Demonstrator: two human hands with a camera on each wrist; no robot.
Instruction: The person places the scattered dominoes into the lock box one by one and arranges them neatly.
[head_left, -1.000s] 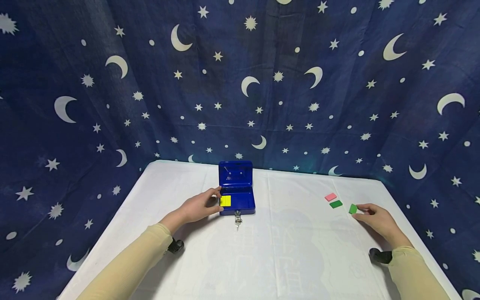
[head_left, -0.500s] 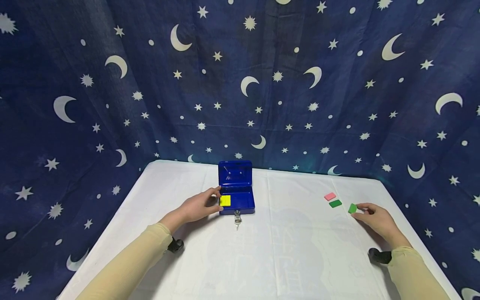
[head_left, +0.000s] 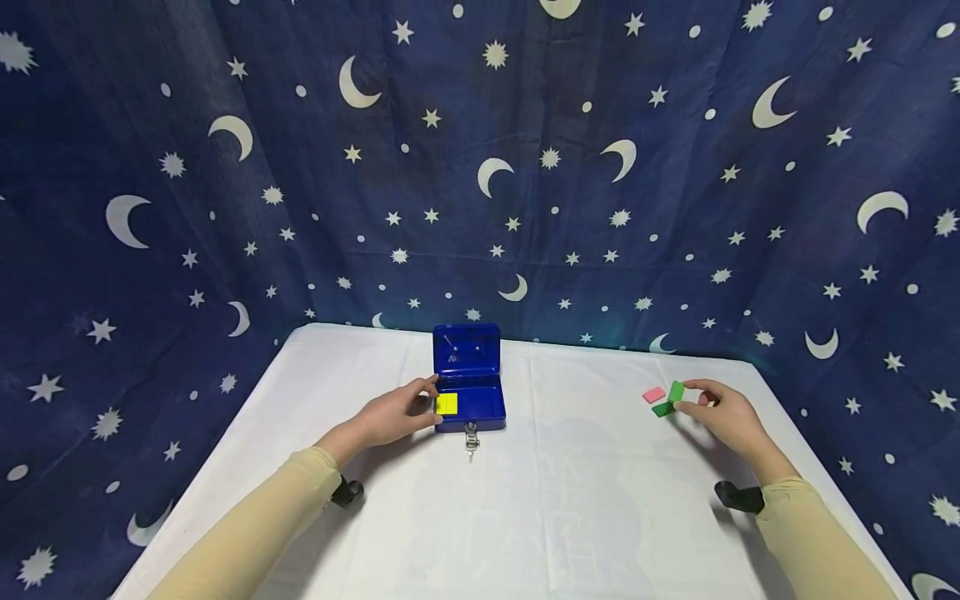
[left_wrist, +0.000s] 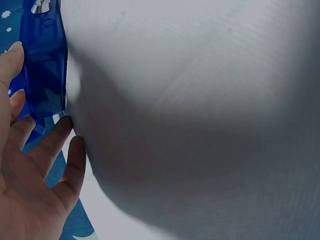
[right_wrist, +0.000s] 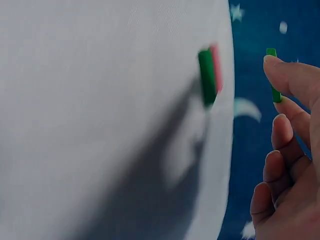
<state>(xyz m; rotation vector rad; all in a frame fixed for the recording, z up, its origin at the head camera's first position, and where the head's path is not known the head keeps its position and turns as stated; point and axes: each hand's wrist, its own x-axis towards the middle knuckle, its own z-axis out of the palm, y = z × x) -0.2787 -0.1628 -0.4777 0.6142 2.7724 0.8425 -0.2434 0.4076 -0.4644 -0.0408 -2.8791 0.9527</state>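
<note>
In the head view my left hand (head_left: 393, 412) is at the left side of an open blue metal cash box (head_left: 482, 404), thumb at the front corner and index finger farther back. Its outer fingers spread beside the box (left_wrist: 44, 70) in the left wrist view. Two yellow blocks (head_left: 447, 404) lie inside, at the left. My right hand (head_left: 727, 412) pinches a thin light green block (head_left: 677, 391) between thumb and index finger, raised above the table. Just below it lie a dark green block (head_left: 662, 409), partly covered in the head view, and a pink block (head_left: 654, 395).
A latch with a key (head_left: 471, 442) hangs from the box's front. White cloth covers the table (head_left: 555, 500), and a dark blue curtain (head_left: 420, 167) with moons and stars stands behind and at both sides. A black wrist camera (head_left: 738, 497) juts from the right sleeve.
My right hand has lifted the light green block and carried it left, over the dark green one. The left hand stays at the box. The head view has shifted slightly.
</note>
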